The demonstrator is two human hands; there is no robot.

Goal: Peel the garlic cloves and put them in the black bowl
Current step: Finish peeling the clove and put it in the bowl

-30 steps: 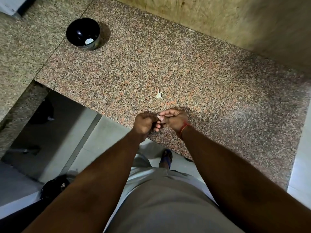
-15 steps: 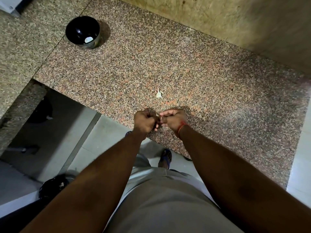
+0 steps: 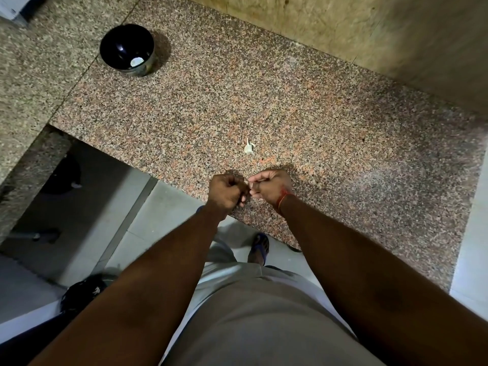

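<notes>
Over the front edge of the speckled granite counter (image 3: pixel 303 107), my left hand (image 3: pixel 227 192) and my right hand (image 3: pixel 269 184) meet, both with curled fingers. They pinch a small garlic clove (image 3: pixel 247 184) between them; only a pale sliver of it shows. A white piece of garlic (image 3: pixel 248 148) lies on the counter just beyond my hands; whether it is a clove or loose skin I cannot tell. The black bowl (image 3: pixel 116 40) stands at the far left of the counter with one pale peeled clove (image 3: pixel 136 62) inside.
A tan wall (image 3: pixel 369 30) rises behind the counter. A lighter granite slab (image 3: pixel 31 83) joins at the left. Below the counter edge lies grey tiled floor (image 3: pixel 163 215) with my sandalled foot (image 3: pixel 260 247) and a dark bag (image 3: pixel 84 291).
My right hand's fingers have curled tighter, and both hands have closed round the clove, so less of it shows. The view has shifted slightly; the bowl and the loose garlic piece have not moved.
</notes>
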